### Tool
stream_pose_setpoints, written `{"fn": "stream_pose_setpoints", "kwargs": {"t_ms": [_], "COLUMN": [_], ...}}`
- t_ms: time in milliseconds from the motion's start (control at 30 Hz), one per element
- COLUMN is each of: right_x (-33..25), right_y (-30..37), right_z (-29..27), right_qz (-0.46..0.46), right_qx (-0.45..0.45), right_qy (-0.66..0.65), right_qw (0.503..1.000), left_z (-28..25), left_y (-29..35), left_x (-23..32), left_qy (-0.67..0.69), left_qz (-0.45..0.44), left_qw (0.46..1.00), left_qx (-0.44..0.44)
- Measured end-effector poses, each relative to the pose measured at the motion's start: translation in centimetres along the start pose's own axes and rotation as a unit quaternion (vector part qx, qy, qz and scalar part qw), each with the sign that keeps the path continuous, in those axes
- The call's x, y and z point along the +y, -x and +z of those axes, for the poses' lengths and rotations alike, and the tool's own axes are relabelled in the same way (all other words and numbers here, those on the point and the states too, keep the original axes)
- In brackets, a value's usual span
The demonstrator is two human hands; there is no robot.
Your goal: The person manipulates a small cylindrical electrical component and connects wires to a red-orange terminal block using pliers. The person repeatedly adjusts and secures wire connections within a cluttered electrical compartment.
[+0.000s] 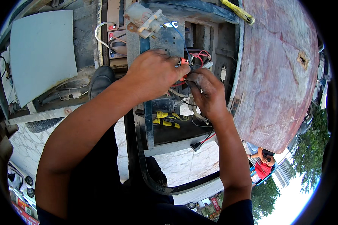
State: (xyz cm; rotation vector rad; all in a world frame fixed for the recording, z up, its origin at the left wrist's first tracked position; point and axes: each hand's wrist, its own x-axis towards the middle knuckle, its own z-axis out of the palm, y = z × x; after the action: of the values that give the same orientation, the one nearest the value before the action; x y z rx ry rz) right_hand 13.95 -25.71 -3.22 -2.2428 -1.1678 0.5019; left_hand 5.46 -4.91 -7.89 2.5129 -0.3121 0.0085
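Big weathered red panel (278, 71) fills my right, pale grey sheet (41, 52) my left. Between them sits the open metal frame (148, 123), with yellow-handled pliers (167, 120) lying lower down. Both hands meet over the wire bundle (193, 62) in the frame's middle: left hand (152, 77) pinches red wires to steady them, right hand (206, 92) has fingers clamped on the strands beside it. A small spanner (170, 25) rests above.
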Motion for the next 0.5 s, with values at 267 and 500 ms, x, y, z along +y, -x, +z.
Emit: {"fn": "stream_pose_setpoints", "kwargs": {"t_ms": [267, 500], "right_x": [0.11, 0.04], "right_y": [-0.14, -0.17], "right_z": [-0.43, -0.18], "right_qz": [-0.019, -0.009], "right_qx": [-0.025, -0.014], "right_qy": [0.031, 0.01], "right_qw": [0.999, 1.0], "left_z": [0.0, -0.13], "left_y": [-0.1, -0.13], "left_x": [0.02, 0.05], "left_qy": [0.023, 0.028], "left_qz": [-0.015, -0.01], "left_qw": [1.0, 1.0], "left_qx": [-0.008, 0.0]}}
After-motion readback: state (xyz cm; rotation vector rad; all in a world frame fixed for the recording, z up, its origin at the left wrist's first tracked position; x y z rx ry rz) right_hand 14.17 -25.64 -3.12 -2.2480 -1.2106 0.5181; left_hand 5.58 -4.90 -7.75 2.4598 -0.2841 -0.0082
